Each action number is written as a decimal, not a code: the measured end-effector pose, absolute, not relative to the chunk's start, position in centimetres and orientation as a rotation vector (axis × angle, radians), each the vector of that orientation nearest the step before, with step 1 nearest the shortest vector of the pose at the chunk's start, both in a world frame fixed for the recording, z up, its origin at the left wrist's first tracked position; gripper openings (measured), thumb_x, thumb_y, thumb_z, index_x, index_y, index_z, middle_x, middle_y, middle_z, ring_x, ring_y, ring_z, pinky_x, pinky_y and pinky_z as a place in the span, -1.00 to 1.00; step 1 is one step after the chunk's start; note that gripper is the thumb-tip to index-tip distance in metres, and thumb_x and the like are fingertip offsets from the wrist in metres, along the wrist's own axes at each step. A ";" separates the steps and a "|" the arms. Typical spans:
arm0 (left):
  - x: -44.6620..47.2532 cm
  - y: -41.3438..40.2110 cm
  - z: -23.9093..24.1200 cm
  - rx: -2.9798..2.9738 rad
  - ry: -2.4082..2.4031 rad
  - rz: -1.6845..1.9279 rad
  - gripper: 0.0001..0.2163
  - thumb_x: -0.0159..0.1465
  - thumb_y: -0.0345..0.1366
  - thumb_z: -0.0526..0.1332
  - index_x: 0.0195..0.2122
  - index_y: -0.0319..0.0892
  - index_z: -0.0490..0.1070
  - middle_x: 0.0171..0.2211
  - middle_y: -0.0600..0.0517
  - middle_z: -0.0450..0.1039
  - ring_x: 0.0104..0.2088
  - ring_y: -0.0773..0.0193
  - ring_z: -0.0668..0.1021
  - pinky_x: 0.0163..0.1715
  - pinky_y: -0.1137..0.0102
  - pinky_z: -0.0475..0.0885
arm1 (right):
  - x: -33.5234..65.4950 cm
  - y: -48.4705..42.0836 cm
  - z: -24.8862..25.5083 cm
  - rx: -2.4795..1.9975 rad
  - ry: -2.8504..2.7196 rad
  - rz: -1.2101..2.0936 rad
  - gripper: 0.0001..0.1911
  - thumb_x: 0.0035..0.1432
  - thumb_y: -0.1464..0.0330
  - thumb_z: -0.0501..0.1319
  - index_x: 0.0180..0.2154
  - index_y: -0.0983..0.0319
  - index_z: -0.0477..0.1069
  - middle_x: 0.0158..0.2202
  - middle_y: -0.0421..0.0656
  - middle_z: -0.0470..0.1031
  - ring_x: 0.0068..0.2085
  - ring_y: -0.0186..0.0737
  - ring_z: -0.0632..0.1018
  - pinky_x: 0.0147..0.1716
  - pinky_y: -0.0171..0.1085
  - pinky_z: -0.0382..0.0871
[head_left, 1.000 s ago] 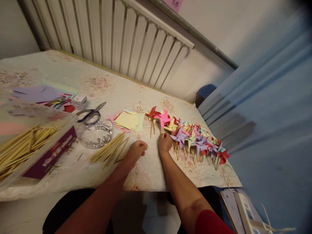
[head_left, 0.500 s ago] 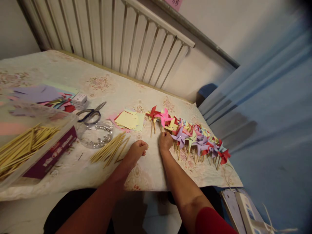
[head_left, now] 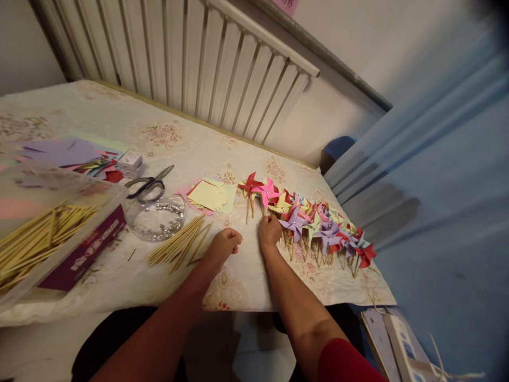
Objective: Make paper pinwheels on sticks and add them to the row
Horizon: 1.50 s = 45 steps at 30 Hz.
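Observation:
My right hand (head_left: 270,231) is closed round the stick of a pink paper pinwheel (head_left: 268,192), whose blades show just above my fingers. To its right lies a dense row of paper pinwheels (head_left: 328,236) in purple, yellow, red and blue on thin sticks. A red pinwheel (head_left: 251,183) is just left of the pink one. My left hand (head_left: 226,242) is curled closed over the tablecloth; whether its fingers pinch anything small I cannot make out. Beside it on the left lies a bundle of thin wooden sticks (head_left: 177,243), with a pile of cut paper squares (head_left: 212,195) farther back.
A round clear dish (head_left: 156,220) of small shiny pins sits near scissors (head_left: 146,187). At the left, a clear plastic box (head_left: 101,209) holds many sticks, with coloured paper (head_left: 59,153) and a small white box (head_left: 130,161) behind. A radiator (head_left: 199,69) stands along the table's back edge.
The pink pinwheel has turned slightly, and its blades sit a little farther left. Both hands have stayed almost in place.

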State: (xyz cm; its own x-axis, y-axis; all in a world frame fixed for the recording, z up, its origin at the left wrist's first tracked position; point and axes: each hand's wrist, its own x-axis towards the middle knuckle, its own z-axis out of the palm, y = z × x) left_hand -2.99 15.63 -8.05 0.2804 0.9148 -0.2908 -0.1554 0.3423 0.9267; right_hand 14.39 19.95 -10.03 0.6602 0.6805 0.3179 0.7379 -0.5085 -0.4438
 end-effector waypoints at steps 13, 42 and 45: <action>-3.1 15.5 -7.9 0.921 1.011 0.886 -0.86 -0.04 -0.26 0.23 -0.50 -0.21 0.32 -0.58 0.12 0.31 -0.58 0.42 0.34 -0.50 0.46 0.28 | 14.2 20.0 -9.9 -2.380 -1.112 -0.173 -0.71 0.24 0.36 0.03 -0.33 0.27 0.51 -0.39 -0.03 0.56 -0.37 -0.15 0.54 -0.39 -0.29 0.24; -3.0 15.6 -7.5 0.890 1.008 0.871 -0.86 -0.04 -0.29 0.23 -0.50 -0.21 0.31 -0.59 0.14 0.30 -0.61 0.44 0.33 -0.51 0.46 0.26 | 14.6 20.2 -10.7 -2.287 -1.095 -0.182 -0.81 0.14 0.38 0.10 -0.38 0.24 0.47 -0.44 -0.06 0.54 -0.38 -0.13 0.52 -0.39 -0.28 0.23; -3.0 15.6 -7.5 0.887 1.015 0.859 -0.86 -0.04 -0.28 0.24 -0.50 -0.20 0.30 -0.60 0.15 0.30 -0.62 0.44 0.32 -0.51 0.46 0.25 | 14.6 20.2 -10.8 -2.290 -1.075 -0.182 -0.82 0.13 0.38 0.10 -0.38 0.24 0.47 -0.45 -0.06 0.53 -0.39 -0.13 0.51 -0.40 -0.28 0.23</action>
State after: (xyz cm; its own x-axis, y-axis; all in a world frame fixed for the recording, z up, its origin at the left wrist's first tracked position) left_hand -3.02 15.57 -7.50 0.2885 0.8994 -0.3285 -0.1753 0.3869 0.9053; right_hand 14.64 20.23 -10.77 0.6633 0.6565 0.3593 0.7382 -0.4953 -0.4579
